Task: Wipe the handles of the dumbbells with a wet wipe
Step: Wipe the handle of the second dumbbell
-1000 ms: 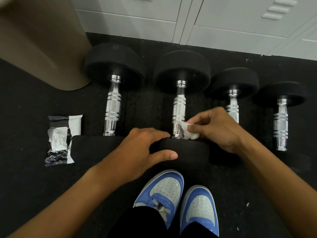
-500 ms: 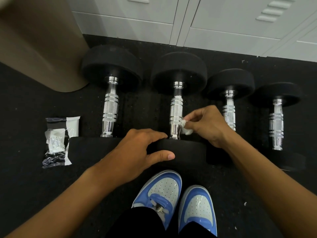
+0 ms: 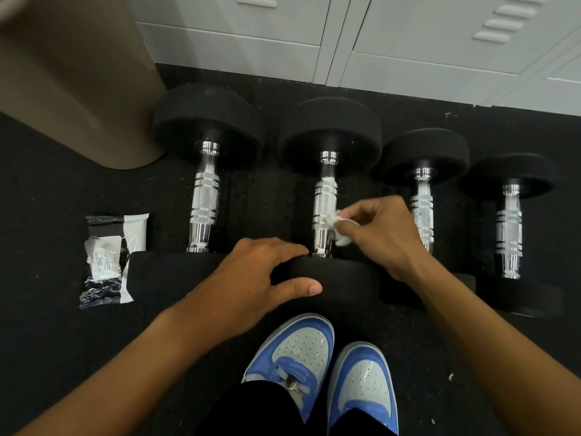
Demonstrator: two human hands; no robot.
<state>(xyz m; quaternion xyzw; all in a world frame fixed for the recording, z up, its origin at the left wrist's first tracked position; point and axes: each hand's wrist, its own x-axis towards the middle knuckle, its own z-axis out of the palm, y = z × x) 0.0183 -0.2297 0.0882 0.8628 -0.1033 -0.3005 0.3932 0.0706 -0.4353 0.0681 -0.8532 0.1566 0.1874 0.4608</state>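
- The right hand, pinching the crumpled wet wipe between thumb and fingertips, has slid up the second dumbbell's handle from its near collar onto the lower knurled part; the wipe touches the handle's right side.
- The left hand has not shifted: fingers spread, it rests on that dumbbell's near head, steadying it.
- Judgement: this handle is mid-wipe, its far half yet to cover.
- The four dumbbells lie side by side on the floor along its far edge by the lockers; the wipe packet lies left of them.
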